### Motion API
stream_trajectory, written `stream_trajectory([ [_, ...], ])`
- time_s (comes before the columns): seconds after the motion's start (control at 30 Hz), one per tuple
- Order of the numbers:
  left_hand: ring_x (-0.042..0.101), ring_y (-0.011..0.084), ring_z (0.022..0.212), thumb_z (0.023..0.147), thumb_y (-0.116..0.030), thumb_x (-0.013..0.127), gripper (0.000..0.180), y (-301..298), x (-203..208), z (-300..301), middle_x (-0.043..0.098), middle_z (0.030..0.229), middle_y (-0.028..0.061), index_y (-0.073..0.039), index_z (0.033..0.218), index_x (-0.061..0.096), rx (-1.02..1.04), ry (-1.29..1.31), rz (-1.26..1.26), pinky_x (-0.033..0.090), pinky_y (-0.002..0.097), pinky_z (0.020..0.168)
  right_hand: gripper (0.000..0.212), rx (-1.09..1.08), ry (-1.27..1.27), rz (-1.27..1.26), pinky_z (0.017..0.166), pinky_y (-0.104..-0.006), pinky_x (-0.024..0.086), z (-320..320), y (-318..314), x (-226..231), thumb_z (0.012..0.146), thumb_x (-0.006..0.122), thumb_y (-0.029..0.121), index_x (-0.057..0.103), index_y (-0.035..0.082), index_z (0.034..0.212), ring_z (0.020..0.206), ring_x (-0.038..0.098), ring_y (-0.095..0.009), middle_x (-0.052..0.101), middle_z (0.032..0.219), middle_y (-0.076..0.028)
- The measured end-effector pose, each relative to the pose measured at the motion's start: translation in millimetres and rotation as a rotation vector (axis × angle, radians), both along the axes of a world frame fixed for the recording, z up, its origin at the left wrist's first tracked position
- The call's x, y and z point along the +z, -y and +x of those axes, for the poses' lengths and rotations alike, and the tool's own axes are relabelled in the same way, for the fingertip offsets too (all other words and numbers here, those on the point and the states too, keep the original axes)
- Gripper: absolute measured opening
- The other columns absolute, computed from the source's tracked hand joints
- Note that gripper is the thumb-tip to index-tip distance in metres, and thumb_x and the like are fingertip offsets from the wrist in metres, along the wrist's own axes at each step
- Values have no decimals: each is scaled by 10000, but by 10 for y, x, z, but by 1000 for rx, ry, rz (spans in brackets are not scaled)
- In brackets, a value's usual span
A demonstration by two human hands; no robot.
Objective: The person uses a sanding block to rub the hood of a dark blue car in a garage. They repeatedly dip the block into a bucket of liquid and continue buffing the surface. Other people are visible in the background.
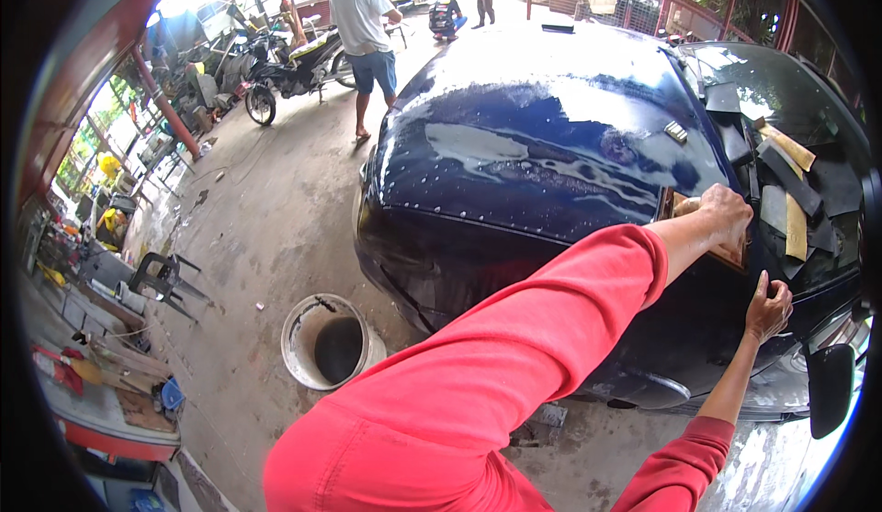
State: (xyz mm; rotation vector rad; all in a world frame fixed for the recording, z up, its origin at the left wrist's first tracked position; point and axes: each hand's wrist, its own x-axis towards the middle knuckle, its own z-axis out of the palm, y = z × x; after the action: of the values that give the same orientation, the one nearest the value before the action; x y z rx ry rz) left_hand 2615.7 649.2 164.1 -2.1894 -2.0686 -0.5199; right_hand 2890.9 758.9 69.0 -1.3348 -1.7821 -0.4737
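A dark blue car hood (514, 181), wet and streaked with whitish film, spreads out in front of me. My left hand (726, 216) is closed over a flat brown sanding block (732, 253) and presses it on the hood near the windshield. My fingers hide much of that block. Lower down, my right hand (770, 310) is at the car's side edge, thumb raised and fingers loosely bent, with nothing visible in it. Dark sheets (792, 177) that look like sandpaper and tan strips (796, 227) lie piled at the windshield's base.
A small pale block (676, 132) rests on the hood. On the floor stand a whitish bucket (290, 339) with dark contents and a dark plastic chair (163, 278). The side mirror (831, 391) juts out at right. A person (363, 30) stands beyond the hood near a motorcycle (294, 71).
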Motion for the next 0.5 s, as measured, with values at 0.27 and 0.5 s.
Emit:
stream_trajectory([
  [0.27, 782, 297, 1053, 729, -687, 864, 658, 787, 263, -295, 814, 1069, 89, -145, 1098, 809, -143, -91, -97, 627, 469, 815, 367, 38, -23, -19, 913, -455, 531, -52, 158, 94, 993, 728, 507, 747, 140, 994, 1033, 688, -302, 736, 1062, -43],
  [0.5, 789, 312, 946, 768, -661, 829, 560, 1162, 35, -945, 814, 975, 93, -141, 972, 839, -72, -103, -201, 623, 462, 746, 320, 20, -48, 5, 933, -473, 521, -65, 113, 13, 1007, 714, 484, 759, 168, 985, 1104, 681, -306, 746, 1086, -24],
])
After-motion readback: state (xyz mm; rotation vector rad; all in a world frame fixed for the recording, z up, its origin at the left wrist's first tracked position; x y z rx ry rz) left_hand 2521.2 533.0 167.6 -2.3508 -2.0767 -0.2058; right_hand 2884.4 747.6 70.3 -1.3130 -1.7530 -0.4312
